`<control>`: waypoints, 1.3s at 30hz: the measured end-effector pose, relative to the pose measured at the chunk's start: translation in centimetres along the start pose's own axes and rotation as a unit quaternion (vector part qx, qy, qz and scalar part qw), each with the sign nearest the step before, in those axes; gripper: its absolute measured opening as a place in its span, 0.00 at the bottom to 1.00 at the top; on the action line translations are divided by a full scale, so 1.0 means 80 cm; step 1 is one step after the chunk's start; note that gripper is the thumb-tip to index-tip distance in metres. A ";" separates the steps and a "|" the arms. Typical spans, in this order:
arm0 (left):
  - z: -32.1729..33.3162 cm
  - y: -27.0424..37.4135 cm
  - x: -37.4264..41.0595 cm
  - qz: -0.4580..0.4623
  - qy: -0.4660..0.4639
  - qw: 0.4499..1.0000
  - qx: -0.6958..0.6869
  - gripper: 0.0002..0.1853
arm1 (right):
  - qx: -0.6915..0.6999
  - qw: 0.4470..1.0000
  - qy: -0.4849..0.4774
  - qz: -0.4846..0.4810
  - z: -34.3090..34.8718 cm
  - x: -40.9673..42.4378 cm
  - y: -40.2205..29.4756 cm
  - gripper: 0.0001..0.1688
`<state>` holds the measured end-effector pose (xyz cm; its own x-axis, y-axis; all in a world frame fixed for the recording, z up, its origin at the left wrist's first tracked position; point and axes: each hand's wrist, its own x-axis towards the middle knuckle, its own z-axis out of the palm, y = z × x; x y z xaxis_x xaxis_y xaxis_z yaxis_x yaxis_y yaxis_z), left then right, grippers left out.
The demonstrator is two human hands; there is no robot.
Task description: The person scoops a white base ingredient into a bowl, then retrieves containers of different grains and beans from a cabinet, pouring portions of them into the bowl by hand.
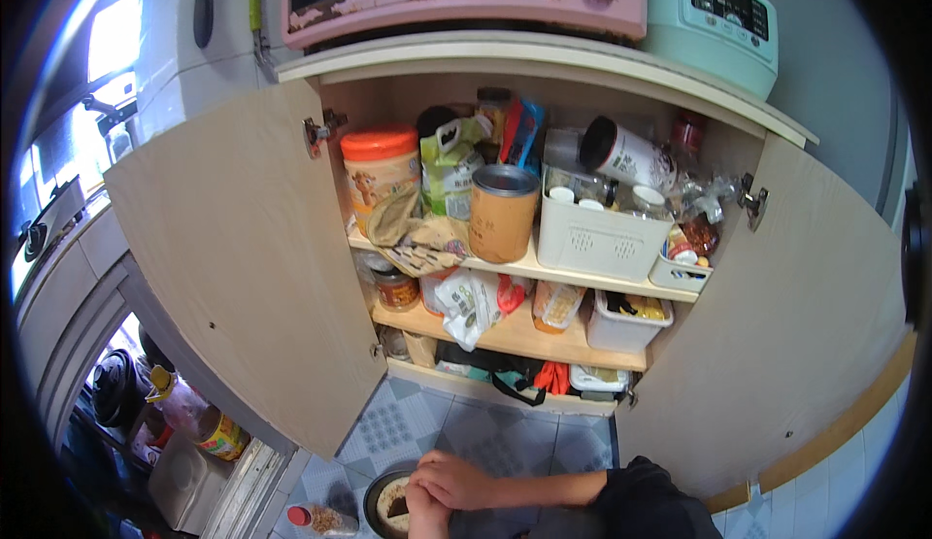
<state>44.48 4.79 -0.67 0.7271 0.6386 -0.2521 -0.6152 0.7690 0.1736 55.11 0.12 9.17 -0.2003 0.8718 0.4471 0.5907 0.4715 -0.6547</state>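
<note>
At the bottom centre, my left hand (426,504) and my right hand (457,479) are together at the right rim of a dark round pot (370,504). Pale contents with brown specks and a dark patch show inside the pot. My right arm comes in from the right, with a dark sleeve above the elbow. The fingers overlap, and whether they hold anything is hidden. Left of the pot, a clear bottle with a red cap (324,520) lies on the tiled floor (502,437), with brown grains or pieces in it.
Beyond my hands is an open cabinet with a left door (255,262) and a right door (794,306). Its shelves hold an orange-brown canister (502,222), a white basket (601,240) and several bags. A pink oven (466,7) and mint-green appliance (710,36) stand on top.
</note>
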 end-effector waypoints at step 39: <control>0.050 0.038 -0.013 0.089 0.287 0.951 0.076 0.09 | -0.466 0.743 0.478 0.044 -0.587 0.453 0.188 0.28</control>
<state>43.11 6.56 3.93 0.3024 0.6709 -0.6771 -0.6300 0.6738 0.3862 93.47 32.55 44.16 0.2541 0.1911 0.9481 0.9429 -0.2672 -0.1989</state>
